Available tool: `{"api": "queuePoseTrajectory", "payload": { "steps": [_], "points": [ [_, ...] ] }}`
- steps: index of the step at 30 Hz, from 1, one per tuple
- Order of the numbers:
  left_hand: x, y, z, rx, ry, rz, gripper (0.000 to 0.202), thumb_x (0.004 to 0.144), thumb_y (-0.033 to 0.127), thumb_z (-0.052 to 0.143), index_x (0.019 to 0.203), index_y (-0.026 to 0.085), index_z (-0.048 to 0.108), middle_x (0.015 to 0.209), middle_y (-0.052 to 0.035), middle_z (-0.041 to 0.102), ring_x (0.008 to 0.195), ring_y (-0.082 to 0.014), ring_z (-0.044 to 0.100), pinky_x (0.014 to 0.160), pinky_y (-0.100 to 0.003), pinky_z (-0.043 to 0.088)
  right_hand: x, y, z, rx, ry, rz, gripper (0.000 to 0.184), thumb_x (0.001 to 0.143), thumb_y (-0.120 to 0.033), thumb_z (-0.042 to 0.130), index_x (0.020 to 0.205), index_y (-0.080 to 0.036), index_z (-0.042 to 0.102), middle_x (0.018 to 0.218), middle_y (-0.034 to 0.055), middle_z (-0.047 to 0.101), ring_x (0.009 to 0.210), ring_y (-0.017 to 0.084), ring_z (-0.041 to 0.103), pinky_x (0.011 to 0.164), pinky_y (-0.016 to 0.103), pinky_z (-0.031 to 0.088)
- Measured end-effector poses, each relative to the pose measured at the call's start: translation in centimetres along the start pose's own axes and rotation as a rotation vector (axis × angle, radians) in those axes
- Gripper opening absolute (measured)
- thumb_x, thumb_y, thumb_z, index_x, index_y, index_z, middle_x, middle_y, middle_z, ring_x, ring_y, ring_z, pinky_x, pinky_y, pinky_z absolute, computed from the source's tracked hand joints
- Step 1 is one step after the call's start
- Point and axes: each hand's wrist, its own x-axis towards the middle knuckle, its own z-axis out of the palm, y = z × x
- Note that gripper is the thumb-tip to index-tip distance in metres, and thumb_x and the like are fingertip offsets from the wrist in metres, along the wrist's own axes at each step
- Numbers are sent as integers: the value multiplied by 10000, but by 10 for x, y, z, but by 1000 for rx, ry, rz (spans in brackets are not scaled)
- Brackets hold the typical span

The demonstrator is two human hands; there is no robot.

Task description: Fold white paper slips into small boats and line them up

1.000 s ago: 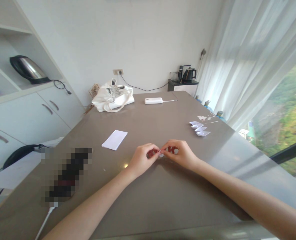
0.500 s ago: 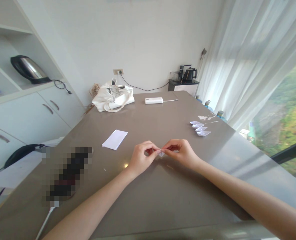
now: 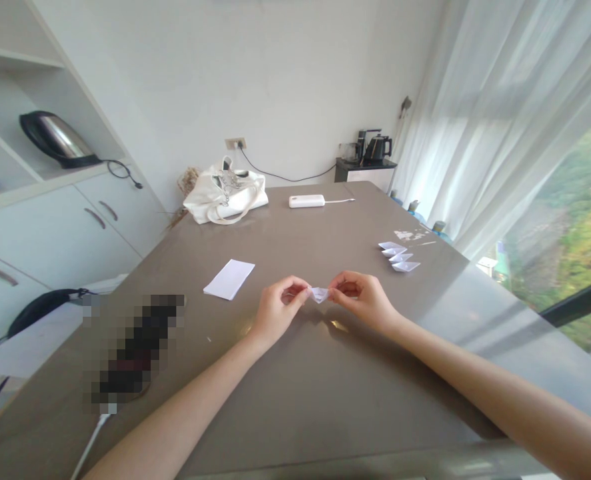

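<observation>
Between my two hands, a little above the table, is a small folded white paper boat (image 3: 320,295), stretched out sideways. My left hand (image 3: 281,308) pinches its left tip between thumb and fingers. The right tip is pinched in the same way by my right hand (image 3: 364,299). Farther right on the table stands a row of several finished-looking paper boats (image 3: 399,258). A stack of white paper sheets (image 3: 229,279) lies to the left of my left hand.
A pixelated dark object (image 3: 135,353) with a white cable lies at the left. At the back are a white bag (image 3: 230,197) and a white power strip-like block (image 3: 306,201). Paper scraps (image 3: 410,235) lie near the right edge of the brown table (image 3: 295,400).
My hands have moved apart, pulling the paper's two tips outward. The small folded piece has opened into a wider boat shape.
</observation>
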Motion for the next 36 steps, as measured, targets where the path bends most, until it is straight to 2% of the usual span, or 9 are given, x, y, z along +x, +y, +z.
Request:
{"api": "queuePoseTrajectory", "payload": {
  "steps": [12,21,26,30,34,36],
  "points": [
    [-2,5,-1,7,-67,7,150,876,321,497,826,181,490,739,-9,596,673,-136,618,656,-248,502,1,2,0,61,69,5,166,804,-326,604,781,-170,550,731,53,668,717,192,658,648,285,507],
    [-2,7,5,-270,-4,-33,172,870,335,501,814,187,434,907,-39,621,748,-153,649,674,-276,521,1,2,4,217,97,3,213,818,-376,605,800,-171,547,718,43,662,717,173,656,685,284,514],
    [-3,7,9,-414,16,-88,175,862,330,510,812,190,417,900,-31,634,732,-149,660,691,-284,526,2,3,8,323,120,43,251,796,-419,618,788,-180,545,717,27,640,718,179,658,711,313,533],
    [-4,7,8,-347,-15,-88,179,853,344,529,845,182,453,869,-38,644,736,-152,659,712,-288,527,0,3,8,277,89,53,227,805,-390,612,769,-174,552,706,32,639,711,180,656,704,309,531],
    [-4,8,7,-154,-56,-97,347,766,341,656,1047,159,562,979,-88,683,819,-186,668,754,-296,524,-2,4,7,201,46,18,180,823,-344,594,779,-175,551,716,33,646,712,174,649,686,289,518],
    [-3,8,7,-73,-81,-77,359,745,345,681,1043,154,622,1009,-99,696,877,-209,667,782,-298,523,-3,4,7,174,24,8,162,832,-328,583,790,-175,550,727,34,651,719,172,650,680,279,513]
  ]
}}
